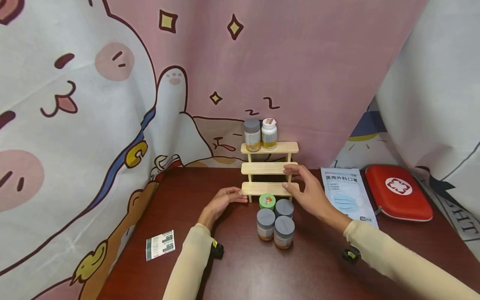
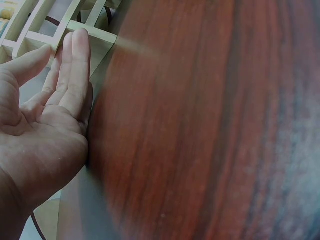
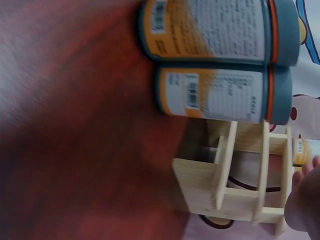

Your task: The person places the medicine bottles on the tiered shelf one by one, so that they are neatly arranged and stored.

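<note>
A three-tier wooden shelf (image 1: 262, 168) stands near the table's back edge. My left hand (image 1: 223, 202) is at the left end of its bottom tier; in the left wrist view the fingers (image 2: 77, 65) lie nearly straight against the wood. At the other end, my right hand (image 1: 309, 191) has fingertips at the middle tier and its thumb by the bottom tier. It shows only partly in the right wrist view. On the top tier stand a grey-lidded jar (image 1: 252, 135) and a white bottle (image 1: 269, 134). A green-lidded container (image 1: 267, 201) and grey-lidded jars (image 1: 284, 232) cluster before the shelf.
A face mask packet (image 1: 348, 196) lies right of the shelf, beside a red first-aid case (image 1: 399, 192). A small printed packet (image 1: 160, 245) is on the table at the left. A patterned cloth (image 1: 307, 75) hangs behind the shelf.
</note>
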`<state>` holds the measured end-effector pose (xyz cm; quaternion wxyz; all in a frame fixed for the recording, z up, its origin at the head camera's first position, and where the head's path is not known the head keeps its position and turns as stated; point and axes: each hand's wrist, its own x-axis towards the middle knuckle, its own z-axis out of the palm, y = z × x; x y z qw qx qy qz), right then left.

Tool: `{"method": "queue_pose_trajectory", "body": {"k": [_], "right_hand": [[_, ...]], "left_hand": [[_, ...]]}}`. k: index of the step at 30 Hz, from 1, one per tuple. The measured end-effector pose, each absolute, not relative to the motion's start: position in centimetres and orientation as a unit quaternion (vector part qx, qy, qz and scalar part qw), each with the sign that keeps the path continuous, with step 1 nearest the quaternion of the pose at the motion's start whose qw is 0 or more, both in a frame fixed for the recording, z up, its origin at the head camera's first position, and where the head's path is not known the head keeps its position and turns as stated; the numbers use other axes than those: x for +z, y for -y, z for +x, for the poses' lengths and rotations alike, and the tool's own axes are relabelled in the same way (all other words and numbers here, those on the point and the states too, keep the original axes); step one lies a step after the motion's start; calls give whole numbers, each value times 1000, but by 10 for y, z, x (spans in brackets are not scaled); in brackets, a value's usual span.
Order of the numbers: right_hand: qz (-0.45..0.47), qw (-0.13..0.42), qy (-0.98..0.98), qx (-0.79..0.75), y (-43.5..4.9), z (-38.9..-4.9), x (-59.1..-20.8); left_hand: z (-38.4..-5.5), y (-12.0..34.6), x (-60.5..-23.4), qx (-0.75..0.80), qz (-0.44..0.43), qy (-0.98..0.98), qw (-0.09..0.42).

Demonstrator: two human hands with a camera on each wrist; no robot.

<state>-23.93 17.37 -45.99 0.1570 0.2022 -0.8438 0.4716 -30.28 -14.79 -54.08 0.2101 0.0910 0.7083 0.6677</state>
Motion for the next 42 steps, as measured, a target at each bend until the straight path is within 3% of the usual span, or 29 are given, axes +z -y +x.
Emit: {"method": "queue_pose_trajectory", "body": {"k": [7, 25, 42], "right_hand": [[234, 69, 831, 500, -185, -228, -476], [287, -53, 807, 514, -208, -213, -490], [304, -79, 806, 503, -204, -210, -505]], "left_hand": [[-304, 146, -539, 667, 92, -710, 206], [-308, 145, -536, 668, 89, -710, 206], [-304, 148, -543, 670, 89, -706, 212]]}}
